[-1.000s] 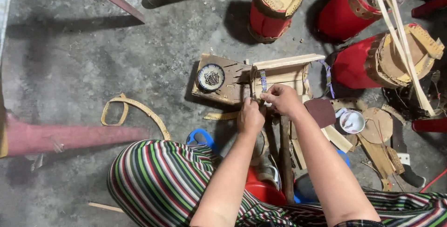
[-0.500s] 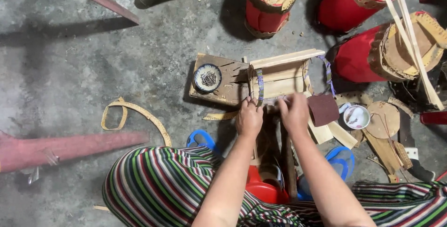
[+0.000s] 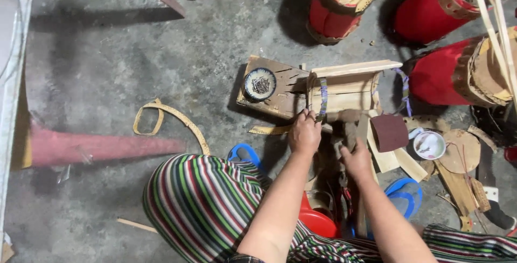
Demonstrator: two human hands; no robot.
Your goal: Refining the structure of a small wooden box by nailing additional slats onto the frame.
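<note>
— So, where does the pale wooden frame bound with a blue strap (image 3: 344,88) lie from your hands?

— At twelve o'clock from both, its long axis running nine to three on the concrete floor (image 3: 134,69). Your left hand (image 3: 305,133) is nearer: fingers pinched at the strap's lower end, touching the frame's left post. Your right hand (image 3: 355,158) sits lower, at five o'clock of the left, curled around a brown scrap; how firmly, you cannot tell.

— And the room?

— Tight. A small round dish of tacks (image 3: 260,84) lies at ten o'clock, red drums (image 3: 439,9) beyond.
</note>
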